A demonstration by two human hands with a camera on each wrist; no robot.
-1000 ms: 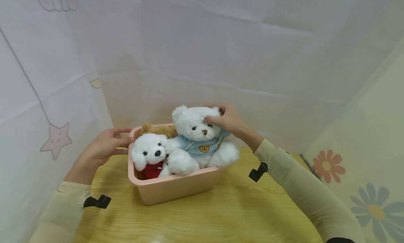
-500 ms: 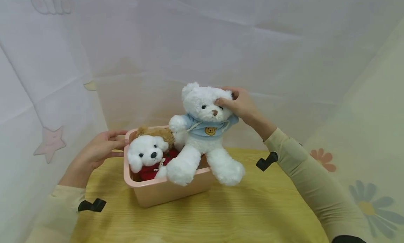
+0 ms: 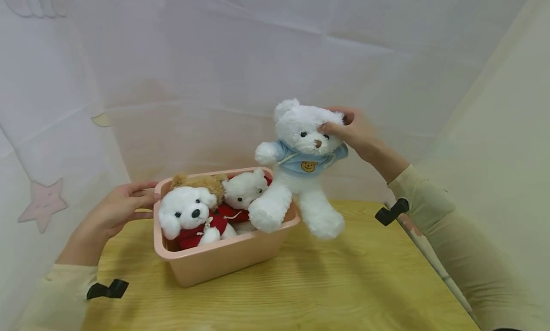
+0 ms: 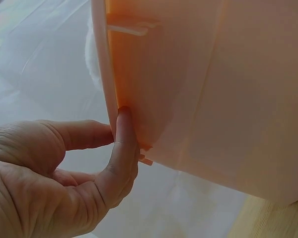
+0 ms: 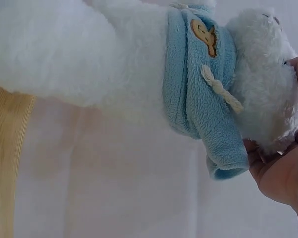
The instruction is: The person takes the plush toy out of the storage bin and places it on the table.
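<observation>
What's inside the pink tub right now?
The pink tub holds a white dog plush, a smaller white plush in red and a brown plush; the bottom is hidden.

Surface: light wooden table (image 3: 335, 293), grain visible.
On it: pink plastic bin (image 3: 223, 261), near the left rear corner, holding plush toys.

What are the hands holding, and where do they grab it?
The right hand grips the white teddy bear by its head. The left hand holds the pink bin at its rim.
</observation>
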